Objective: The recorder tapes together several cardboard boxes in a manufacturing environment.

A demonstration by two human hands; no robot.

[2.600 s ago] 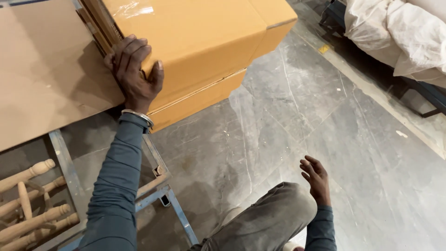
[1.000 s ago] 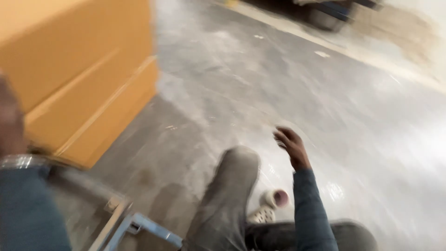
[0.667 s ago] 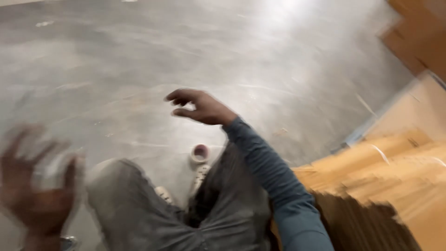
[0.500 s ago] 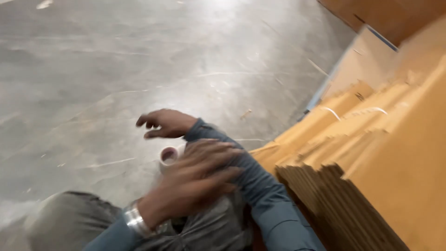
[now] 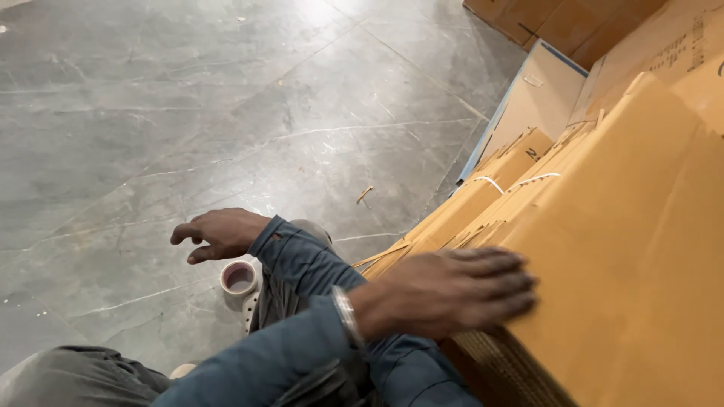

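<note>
I've got the left hand (image 5: 452, 290) lying flat, fingers spread open, on the top of a stack of flattened cardboard boxes (image 5: 603, 249) at the right. The right hand (image 5: 219, 232) hovers loose and open, gripping nothing, just above a tape roll (image 5: 239, 277) on the grey floor (image 5: 188, 113).

bright, floor glare up top — sharp

The stacked flat cartons (image 5: 603, 249) ran off the right and bottom edges, and the reaching left hand (image 5: 452, 290) was motion-blurred.
</note>
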